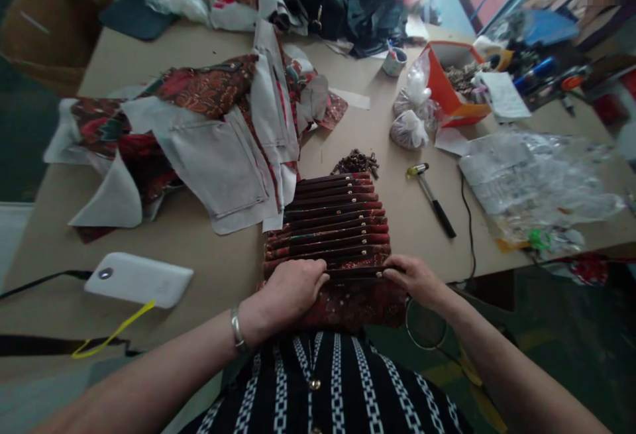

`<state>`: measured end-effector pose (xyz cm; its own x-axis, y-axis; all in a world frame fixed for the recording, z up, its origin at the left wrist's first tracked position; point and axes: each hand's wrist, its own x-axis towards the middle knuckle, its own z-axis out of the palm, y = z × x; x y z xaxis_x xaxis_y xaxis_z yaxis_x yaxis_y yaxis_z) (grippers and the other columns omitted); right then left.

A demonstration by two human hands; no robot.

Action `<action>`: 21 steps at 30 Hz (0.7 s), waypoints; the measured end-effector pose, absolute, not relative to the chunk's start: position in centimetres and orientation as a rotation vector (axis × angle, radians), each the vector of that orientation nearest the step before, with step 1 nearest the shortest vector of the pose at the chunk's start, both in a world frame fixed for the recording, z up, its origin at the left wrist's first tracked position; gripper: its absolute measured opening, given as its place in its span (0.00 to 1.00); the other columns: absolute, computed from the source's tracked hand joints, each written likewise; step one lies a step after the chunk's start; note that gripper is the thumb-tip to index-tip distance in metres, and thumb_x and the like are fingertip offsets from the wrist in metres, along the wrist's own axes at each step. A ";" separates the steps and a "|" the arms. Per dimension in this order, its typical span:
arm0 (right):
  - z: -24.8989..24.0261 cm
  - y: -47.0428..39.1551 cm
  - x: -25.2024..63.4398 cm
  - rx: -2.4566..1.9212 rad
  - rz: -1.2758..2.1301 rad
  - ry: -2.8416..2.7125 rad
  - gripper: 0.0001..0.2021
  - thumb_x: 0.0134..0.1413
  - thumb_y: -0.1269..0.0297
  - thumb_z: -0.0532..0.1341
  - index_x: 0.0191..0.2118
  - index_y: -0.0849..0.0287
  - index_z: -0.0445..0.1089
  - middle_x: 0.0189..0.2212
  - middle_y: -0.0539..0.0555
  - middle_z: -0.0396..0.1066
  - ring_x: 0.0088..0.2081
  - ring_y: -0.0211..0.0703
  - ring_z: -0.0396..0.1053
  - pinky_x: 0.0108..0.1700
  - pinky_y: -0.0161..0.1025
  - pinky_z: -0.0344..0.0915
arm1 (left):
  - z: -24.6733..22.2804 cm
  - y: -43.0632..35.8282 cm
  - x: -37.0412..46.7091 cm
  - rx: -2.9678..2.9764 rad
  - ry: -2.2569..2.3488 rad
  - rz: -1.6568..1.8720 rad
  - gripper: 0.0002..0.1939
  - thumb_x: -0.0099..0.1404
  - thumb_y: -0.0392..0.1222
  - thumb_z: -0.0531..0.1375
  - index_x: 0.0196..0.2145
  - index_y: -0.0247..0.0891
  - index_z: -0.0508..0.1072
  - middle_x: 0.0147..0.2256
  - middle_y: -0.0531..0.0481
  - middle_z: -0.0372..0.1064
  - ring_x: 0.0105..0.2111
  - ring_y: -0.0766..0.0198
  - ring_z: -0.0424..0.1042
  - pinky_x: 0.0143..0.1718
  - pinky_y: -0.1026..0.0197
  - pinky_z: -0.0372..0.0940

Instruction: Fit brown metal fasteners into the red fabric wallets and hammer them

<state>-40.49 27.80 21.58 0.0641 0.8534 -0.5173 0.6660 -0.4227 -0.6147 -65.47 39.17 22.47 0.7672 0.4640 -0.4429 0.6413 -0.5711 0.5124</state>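
A row of dark red patterned fabric pieces [338,212] lies overlapped at the table's front edge, each with a small metal fitting near its right end. My left hand [298,287] is closed on the left part of the nearest dark strip [355,273]. At that strip's right end, my right hand [405,275] pinches it beside its fitting. Patterned fabric [358,305] hangs below the strip, close to my body. Just behind the row sits a small pile of dark metal parts [355,162].
White-backed patterned fabric [213,156] is heaped at left, behind a white phone [139,279]. To the right lie a hammer [431,200], a cable [467,222] and plastic bags [536,182]. Farther back are an orange box [442,83], tied bags [410,129] and a cup [394,62].
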 end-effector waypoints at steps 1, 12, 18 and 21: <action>20.4 27.8 -40.3 -2.161 1.218 -1.570 0.09 0.56 0.62 0.55 0.29 0.58 0.68 0.25 0.48 0.68 0.28 0.37 0.64 0.31 0.33 0.60 | 22.1 39.4 -65.1 2.304 0.841 -0.371 0.11 0.67 0.42 0.49 0.33 0.36 0.68 0.31 0.45 0.72 0.32 0.55 0.73 0.33 0.57 0.65; 15.0 29.9 -41.1 -2.341 0.916 -1.782 0.09 0.57 0.64 0.54 0.28 0.59 0.66 0.32 0.54 0.70 0.37 0.42 0.65 0.40 0.37 0.58 | 19.2 39.2 -63.4 2.480 0.909 -0.482 0.13 0.64 0.29 0.46 0.37 0.31 0.70 0.33 0.37 0.71 0.33 0.50 0.74 0.31 0.52 0.67; 13.7 29.1 -40.8 -2.323 0.919 -1.841 0.11 0.57 0.62 0.52 0.26 0.58 0.65 0.28 0.53 0.70 0.31 0.40 0.67 0.34 0.35 0.59 | 19.4 37.0 -63.9 2.860 0.577 -0.049 0.13 0.66 0.36 0.50 0.44 0.28 0.69 0.41 0.35 0.68 0.43 0.47 0.68 0.40 0.48 0.64; 14.1 29.8 -40.1 -2.346 0.939 -1.893 0.10 0.56 0.62 0.53 0.26 0.56 0.66 0.27 0.51 0.71 0.30 0.40 0.68 0.31 0.34 0.58 | 17.8 36.1 -64.6 2.924 0.369 0.019 0.12 0.67 0.38 0.50 0.39 0.31 0.71 0.41 0.38 0.68 0.41 0.52 0.67 0.38 0.52 0.62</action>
<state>-40.09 29.79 14.05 0.1041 0.8861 -0.4516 0.8956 -0.2810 -0.3449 -64.59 36.10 17.83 0.9689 0.2472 -0.0116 0.2448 -0.9501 0.1936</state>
